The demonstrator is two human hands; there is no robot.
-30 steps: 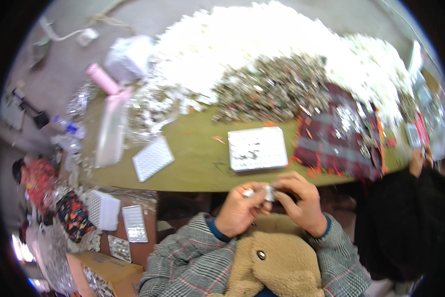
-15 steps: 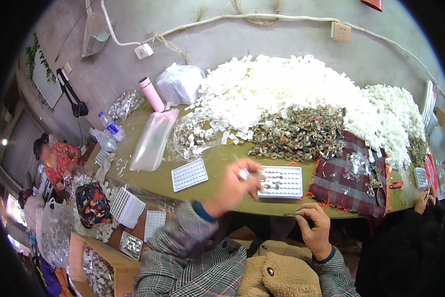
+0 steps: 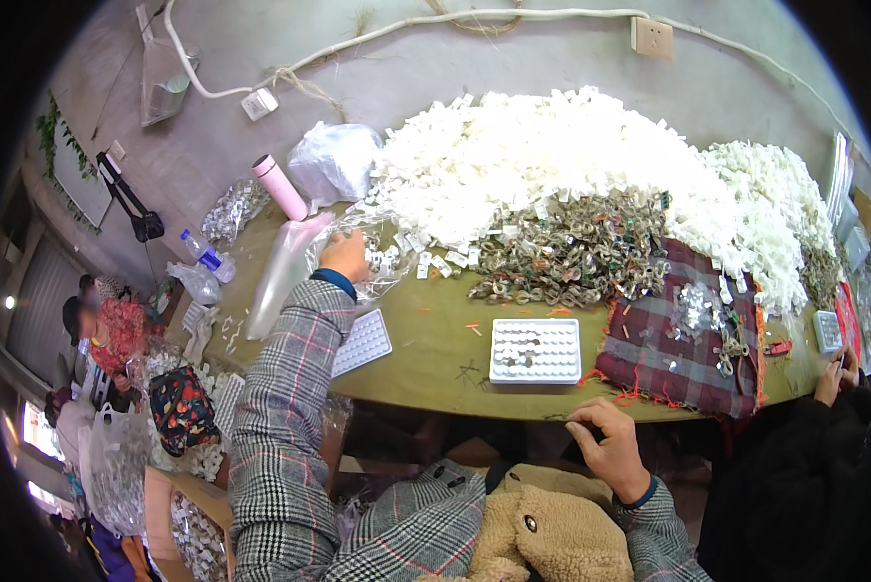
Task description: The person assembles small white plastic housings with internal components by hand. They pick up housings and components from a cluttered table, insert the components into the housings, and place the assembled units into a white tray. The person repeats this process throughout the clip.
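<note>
My left hand [image 3: 346, 255] is at a clear plastic bag [image 3: 393, 281] of small white-tagged pieces, left of the big heap; its fingertips are hidden and their grip does not show. Past the table's front edge, my right hand [image 3: 610, 444] is curled with thumb and forefinger close together. Something thin and dark shows by its fingertips, too small to name. A white tray [image 3: 535, 376] with rows of round hollows lies in front of me, some hollows filled with dark, shiny pieces. A second white tray [image 3: 366, 341] lies partly behind my left forearm.
Behind the trays rise a heap of white pieces [image 3: 542, 145] and a pile of brownish looped pieces [image 3: 571, 254]. A plaid cloth [image 3: 639, 339] lies to the right. Back left stands a pink flask [image 3: 280, 188]. Another person's hands [image 3: 833, 376] show at far right.
My left hand has moved away from the front tray, left and back to the clear bag. My right hand has stayed nearly in place. The view has shifted slightly.
</note>
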